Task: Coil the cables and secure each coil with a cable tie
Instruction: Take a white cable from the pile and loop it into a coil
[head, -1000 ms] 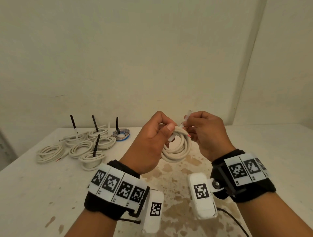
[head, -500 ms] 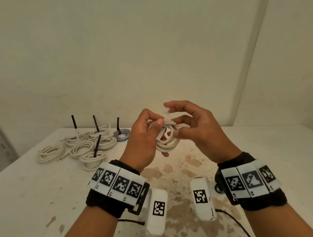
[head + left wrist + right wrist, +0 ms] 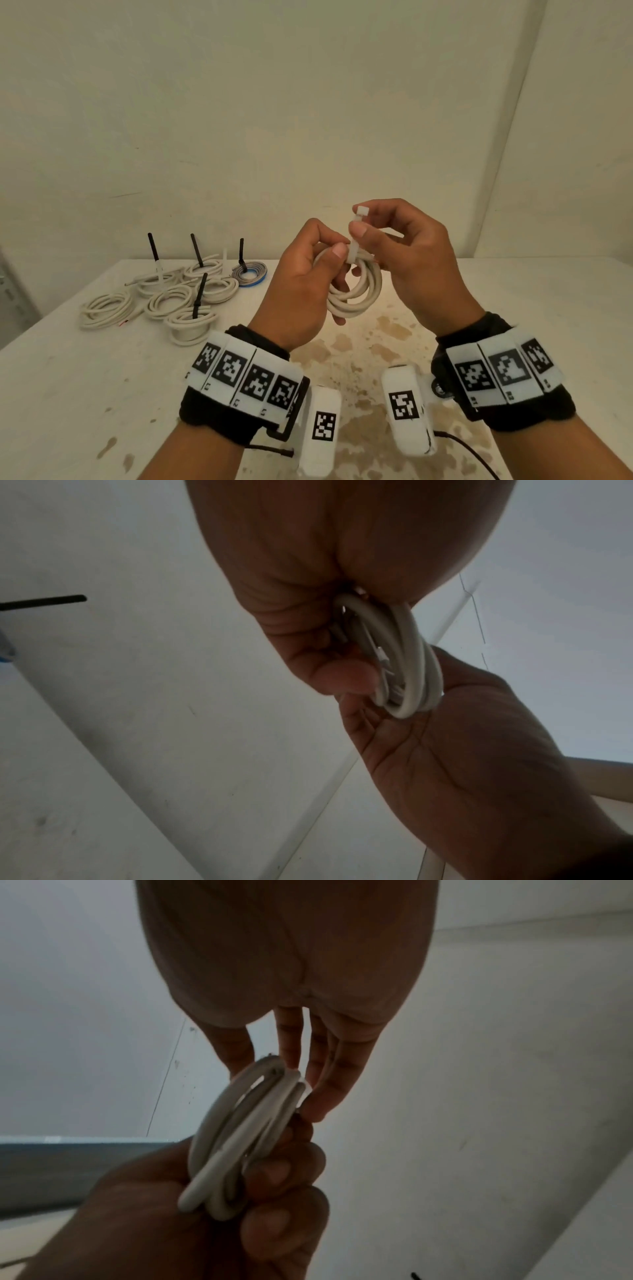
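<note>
I hold one small coil (image 3: 356,291) of thick white cable in the air above the table (image 3: 68,377), between my two hands. It is a round bundle of a few loops lying close together, smooth and off-white. The ring hangs nearly upright, its top edge up at my fingers and its lower curve hanging down toward the stained part of the table. My left hand (image 3: 301,284) grips the coil's left side, thumb pressed on the top of the loops and fingers curled through and around them. My right hand (image 3: 407,253) pinches one white cable tie (image 3: 356,236) between thumb and forefinger. The tie stands almost straight up, its square head at the top and its lower end at the top of the coil; whether it already goes round the loops I cannot tell.

On the far left of the table lie six white coils (image 3: 164,298) close together and one grey and blue coil (image 3: 249,272) just behind them. Four black ties (image 3: 199,300) stick up from that group.
</note>
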